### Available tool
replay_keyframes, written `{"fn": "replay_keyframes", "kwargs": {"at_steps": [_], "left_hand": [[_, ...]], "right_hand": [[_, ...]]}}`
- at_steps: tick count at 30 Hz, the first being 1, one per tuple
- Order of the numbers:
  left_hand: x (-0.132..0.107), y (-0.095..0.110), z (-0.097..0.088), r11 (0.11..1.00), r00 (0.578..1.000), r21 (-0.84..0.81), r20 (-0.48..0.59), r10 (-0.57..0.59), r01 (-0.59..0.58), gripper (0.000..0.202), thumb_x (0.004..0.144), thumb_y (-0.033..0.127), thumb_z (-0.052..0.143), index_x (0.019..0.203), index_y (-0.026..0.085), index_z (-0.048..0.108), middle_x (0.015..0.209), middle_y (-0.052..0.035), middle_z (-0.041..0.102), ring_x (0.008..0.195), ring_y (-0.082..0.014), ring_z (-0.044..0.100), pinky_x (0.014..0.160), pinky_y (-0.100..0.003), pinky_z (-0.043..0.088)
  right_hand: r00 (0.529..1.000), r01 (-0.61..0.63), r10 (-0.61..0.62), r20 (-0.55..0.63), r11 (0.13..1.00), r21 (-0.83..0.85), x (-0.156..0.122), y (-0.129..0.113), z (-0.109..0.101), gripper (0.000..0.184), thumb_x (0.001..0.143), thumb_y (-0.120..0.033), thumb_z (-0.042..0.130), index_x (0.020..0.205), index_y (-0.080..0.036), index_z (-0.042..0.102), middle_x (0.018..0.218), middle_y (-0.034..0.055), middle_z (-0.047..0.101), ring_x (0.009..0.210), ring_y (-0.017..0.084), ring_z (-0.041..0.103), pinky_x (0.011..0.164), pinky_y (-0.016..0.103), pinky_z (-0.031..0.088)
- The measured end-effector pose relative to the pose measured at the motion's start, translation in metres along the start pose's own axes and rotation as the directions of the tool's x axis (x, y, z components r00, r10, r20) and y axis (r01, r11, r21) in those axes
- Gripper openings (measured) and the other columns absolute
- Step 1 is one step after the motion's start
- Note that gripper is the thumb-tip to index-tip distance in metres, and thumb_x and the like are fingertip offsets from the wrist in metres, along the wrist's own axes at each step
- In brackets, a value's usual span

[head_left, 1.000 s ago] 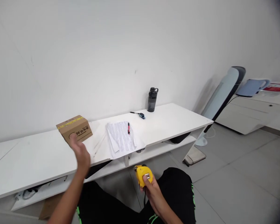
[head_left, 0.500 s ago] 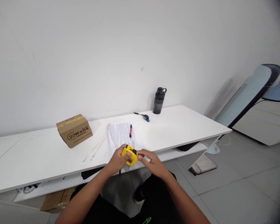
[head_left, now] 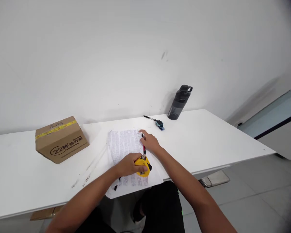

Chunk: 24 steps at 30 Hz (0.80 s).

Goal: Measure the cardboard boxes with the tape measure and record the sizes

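My left hand [head_left: 129, 165] is wrapped round a yellow tape measure [head_left: 141, 169], thumb across its front, above the lower part of some handwritten sheets of paper [head_left: 124, 142]. Just beyond the tape measure's top lies a red and black pen [head_left: 144, 148] along the right side of the paper. At the pen's far end is my right hand [head_left: 149, 141], thumb and index finger closed about it. A thin black object [head_left: 115, 187] shows at the paper's lower left, partly hidden by my left hand.
A cardboard box [head_left: 63, 142] with yellow tape sits on the left of the white table [head_left: 191, 142]. Near the wall stand a dark water bottle [head_left: 178, 105], a black pen [head_left: 149, 117] and a small blue-black object [head_left: 159, 124]. The table's front edge is close to my legs.
My right hand has left the tape measure and reached forward to the pen on the paper. My left hand keeps hold of the tape measure, now over the paper. The view has come closer.
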<state>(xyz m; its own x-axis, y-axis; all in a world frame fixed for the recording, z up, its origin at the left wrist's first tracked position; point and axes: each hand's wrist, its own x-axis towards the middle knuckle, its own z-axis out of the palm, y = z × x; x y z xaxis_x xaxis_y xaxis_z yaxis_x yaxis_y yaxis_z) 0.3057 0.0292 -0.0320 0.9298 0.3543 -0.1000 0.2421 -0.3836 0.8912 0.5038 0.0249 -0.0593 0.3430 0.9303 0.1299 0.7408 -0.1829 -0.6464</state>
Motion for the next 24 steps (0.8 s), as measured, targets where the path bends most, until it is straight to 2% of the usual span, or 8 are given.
{"fn": "replay_keyframes", "kwargs": {"at_steps": [3,7,9,12,15,18,21,24], "left_hand": [[0.004,0.000,-0.001,0.989,0.998,0.129,-0.009,0.069,-0.067,0.046,0.076,0.061,0.063,0.068,0.019,0.045,0.066,0.0029,0.046,0.060,-0.0114,0.039,0.056,-0.026,0.031],[0.004,0.001,-0.001,0.967,0.991,0.222,-0.028,0.132,-0.122,0.047,0.075,0.063,0.062,0.068,0.019,0.046,0.065,0.0026,0.046,0.061,-0.0127,0.041,0.060,-0.027,0.032],[0.001,0.002,0.000,0.953,0.987,0.264,-0.021,0.158,-0.147,0.046,0.075,0.064,0.062,0.071,0.020,0.049,0.068,0.0017,0.050,0.065,-0.0148,0.046,0.066,-0.029,0.037],[-0.004,0.005,0.002,0.944,0.985,0.281,0.022,0.172,-0.171,0.045,0.074,0.065,0.062,0.077,0.021,0.053,0.074,0.0002,0.055,0.074,-0.0187,0.052,0.078,-0.034,0.040],[-0.004,0.007,0.003,0.956,0.988,0.252,0.056,0.144,-0.153,0.046,0.075,0.067,0.058,0.077,0.021,0.059,0.079,-0.0024,0.060,0.085,-0.0228,0.056,0.086,-0.037,0.041],[-0.002,0.004,0.004,0.962,0.982,0.198,0.053,0.181,-0.188,0.045,0.073,0.067,0.061,0.077,0.023,0.065,0.087,-0.0054,0.067,0.100,-0.0274,0.058,0.095,-0.039,0.038],[-0.001,-0.004,0.006,0.967,0.978,0.149,0.016,0.206,-0.206,0.045,0.067,0.069,0.065,0.078,0.025,0.070,0.090,-0.0060,0.070,0.108,-0.0301,0.058,0.098,-0.039,0.037],[-0.001,-0.012,0.009,0.971,0.979,0.129,-0.002,0.203,-0.201,0.046,0.066,0.070,0.066,0.080,0.026,0.072,0.090,-0.0054,0.071,0.110,-0.0308,0.058,0.099,-0.040,0.036]], "right_hand": [[1.000,-0.020,0.025,-0.008,0.932,0.362,-0.002,0.009,-0.012,0.035,0.082,-0.027,0.041,0.107,-0.022,0.065,0.060,-0.0025,0.059,0.058,0.016,0.057,0.057,0.027,0.039],[0.996,0.059,-0.089,0.005,0.705,0.707,-0.012,0.012,-0.015,0.030,0.081,-0.036,0.054,0.106,-0.020,0.059,0.095,0.0066,0.070,0.083,0.018,0.066,0.066,0.028,0.045],[0.995,0.097,-0.086,-0.052,0.676,0.730,-0.022,0.016,-0.009,0.029,0.079,-0.040,0.062,0.100,-0.022,0.056,0.097,0.0066,0.070,0.083,0.018,0.065,0.068,0.029,0.046],[0.990,0.061,0.055,-0.133,0.678,0.733,-0.035,0.020,-0.002,0.031,0.080,-0.048,0.061,0.096,-0.024,0.049,0.078,-0.0001,0.067,0.062,0.014,0.057,0.057,0.026,0.043],[0.985,0.005,0.107,-0.136,0.768,0.641,-0.043,0.018,-0.005,0.032,0.085,-0.056,0.054,0.087,-0.024,0.050,0.060,-0.0050,0.055,0.051,0.012,0.046,0.051,0.025,0.036],[0.997,0.022,0.019,-0.074,0.858,0.513,-0.046,0.012,-0.012,0.044,0.088,-0.059,0.047,0.069,-0.021,0.056,0.052,-0.0041,0.044,0.052,0.013,0.043,0.054,0.027,0.035],[0.998,0.018,-0.052,0.045,0.836,0.548,-0.046,0.008,-0.014,0.052,0.093,-0.062,0.033,0.083,-0.021,0.063,0.051,-0.0041,0.044,0.049,0.013,0.041,0.052,0.027,0.034],[0.998,-0.045,0.016,0.056,0.831,0.555,-0.044,0.006,-0.009,0.049,0.091,-0.062,0.038,0.079,-0.021,0.061,0.052,-0.0036,0.049,0.049,0.013,0.042,0.052,0.027,0.034]]}}
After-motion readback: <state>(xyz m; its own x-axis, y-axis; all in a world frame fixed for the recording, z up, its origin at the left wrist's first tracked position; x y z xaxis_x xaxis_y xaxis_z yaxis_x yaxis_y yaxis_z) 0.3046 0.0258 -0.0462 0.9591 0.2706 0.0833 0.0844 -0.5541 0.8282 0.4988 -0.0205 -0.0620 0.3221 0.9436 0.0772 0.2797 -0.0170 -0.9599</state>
